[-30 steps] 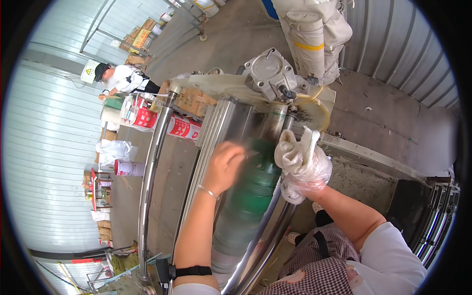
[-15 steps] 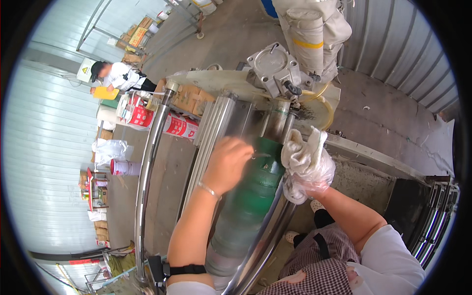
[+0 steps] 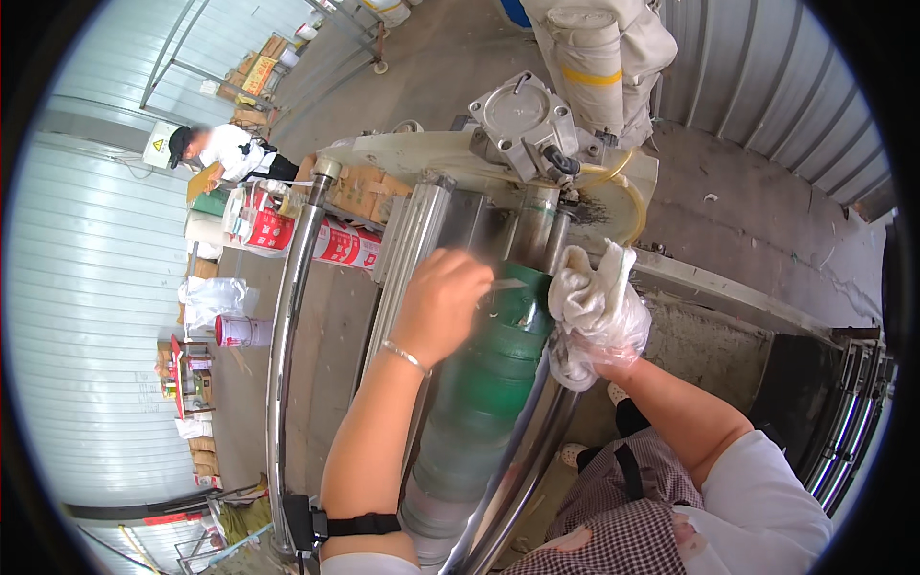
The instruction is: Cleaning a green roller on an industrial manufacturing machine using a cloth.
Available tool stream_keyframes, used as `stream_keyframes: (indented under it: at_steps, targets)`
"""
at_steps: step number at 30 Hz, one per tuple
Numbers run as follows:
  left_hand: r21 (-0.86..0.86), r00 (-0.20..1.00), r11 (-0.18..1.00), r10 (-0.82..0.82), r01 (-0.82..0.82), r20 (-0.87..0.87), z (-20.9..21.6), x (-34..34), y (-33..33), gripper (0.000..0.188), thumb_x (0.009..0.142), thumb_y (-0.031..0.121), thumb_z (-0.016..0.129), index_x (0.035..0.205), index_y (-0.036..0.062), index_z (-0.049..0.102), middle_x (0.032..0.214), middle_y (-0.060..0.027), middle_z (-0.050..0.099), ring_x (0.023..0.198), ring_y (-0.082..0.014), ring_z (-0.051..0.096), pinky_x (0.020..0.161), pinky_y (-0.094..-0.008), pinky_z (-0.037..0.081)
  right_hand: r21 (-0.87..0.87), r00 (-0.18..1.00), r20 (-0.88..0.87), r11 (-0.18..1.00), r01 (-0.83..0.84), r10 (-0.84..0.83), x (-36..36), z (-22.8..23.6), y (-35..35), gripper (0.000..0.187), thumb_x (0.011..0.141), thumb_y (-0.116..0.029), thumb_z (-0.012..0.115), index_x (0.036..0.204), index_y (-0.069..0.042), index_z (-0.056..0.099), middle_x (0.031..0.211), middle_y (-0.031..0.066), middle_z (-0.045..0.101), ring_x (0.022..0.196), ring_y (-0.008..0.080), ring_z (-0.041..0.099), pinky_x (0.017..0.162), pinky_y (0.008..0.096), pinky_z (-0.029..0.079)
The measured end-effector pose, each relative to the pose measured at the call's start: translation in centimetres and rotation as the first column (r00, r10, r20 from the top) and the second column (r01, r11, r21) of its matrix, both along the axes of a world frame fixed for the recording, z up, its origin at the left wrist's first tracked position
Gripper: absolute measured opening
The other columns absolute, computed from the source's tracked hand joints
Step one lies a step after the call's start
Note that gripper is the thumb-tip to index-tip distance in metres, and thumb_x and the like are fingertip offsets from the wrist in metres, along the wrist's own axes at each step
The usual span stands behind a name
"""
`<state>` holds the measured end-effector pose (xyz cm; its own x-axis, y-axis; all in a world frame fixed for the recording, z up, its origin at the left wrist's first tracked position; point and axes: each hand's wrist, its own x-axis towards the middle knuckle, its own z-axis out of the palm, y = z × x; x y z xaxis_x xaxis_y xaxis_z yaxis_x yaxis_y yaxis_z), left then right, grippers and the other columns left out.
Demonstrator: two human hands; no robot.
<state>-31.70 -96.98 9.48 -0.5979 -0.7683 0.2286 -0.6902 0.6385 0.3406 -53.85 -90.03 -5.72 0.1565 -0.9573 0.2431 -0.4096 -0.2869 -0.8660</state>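
A long roller (image 3: 494, 374), green at its far end and cloudy grey toward me, runs away from me through the middle. Over its far left side is my left hand (image 3: 443, 305), fingers closed and slightly blurred. A thin pale sliver (image 3: 508, 285) sticks out from the fingertips above the green surface; its kind is unclear. My right hand (image 3: 625, 337), inside a clear plastic glove, grips a bunched white rag (image 3: 585, 292) at the roller's right edge. Most of its fingers are hidden by cloth and plastic.
A shiny metal bar (image 3: 287, 355) curves along the left. At the roller's far end sits a metal cylinder block (image 3: 522, 120) with a yellow hose (image 3: 640, 206). Another person (image 3: 230, 149) stands far left, holding a yellowish sheet (image 3: 202, 180). Canvas-wrapped rolls (image 3: 586, 72) stand behind.
The view has shifted slightly. My left hand stays over the roller's far end, its fingers a little less blurred. The other person's yellowish sheet has tilted. My right hand keeps hold of the rag.
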Motion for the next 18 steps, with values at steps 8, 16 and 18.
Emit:
stream_keyframes:
  at_steps: [8,16,18]
  targets:
    - [-0.041,0.993,0.999,-0.017,0.022,0.113,0.6,-0.5,1.1,0.006,0.085,0.008,0.066,0.091,0.0062,0.065,0.085,-0.0087,0.06,0.085,-0.0314,0.057,0.077,-0.0398,0.046,0.022,0.999,0.034,1.0,0.002,-0.003,-0.1,0.0,0.2,0.034,0.088,-0.031,0.062,0.112,-0.009,0.067,0.114,0.0078,0.066,0.107,0.0238,0.062,0.086,0.0414,0.051]
    - [-0.006,0.53,0.558,0.785,-0.83,-0.319,-1.8,7.5,13.6,0.012,0.096,0.012,0.06,0.096,-0.0002,0.06,0.088,-0.0131,0.059,0.078,-0.0264,0.057,0.073,-0.0373,0.047,-0.07,0.9,0.416,0.992,-0.107,0.126,2.1,9.0,-2.1,0.037,0.089,-0.037,0.058,0.11,-0.009,0.071,0.116,0.0085,0.068,0.109,0.0247,0.063,0.086,0.044,0.052]
    - [0.04,0.4,0.42,0.886,-0.907,-0.233,-4.1,10.5,21.5,0.013,0.097,0.012,0.058,0.096,-0.0014,0.06,0.087,-0.0104,0.059,0.078,-0.0217,0.056,0.072,-0.0348,0.047,-0.077,0.908,0.36,0.976,-0.202,0.216,4.8,11.9,-3.2,0.038,0.09,-0.039,0.058,0.11,-0.009,0.071,0.116,0.0087,0.069,0.109,0.025,0.063,0.086,0.0446,0.052]
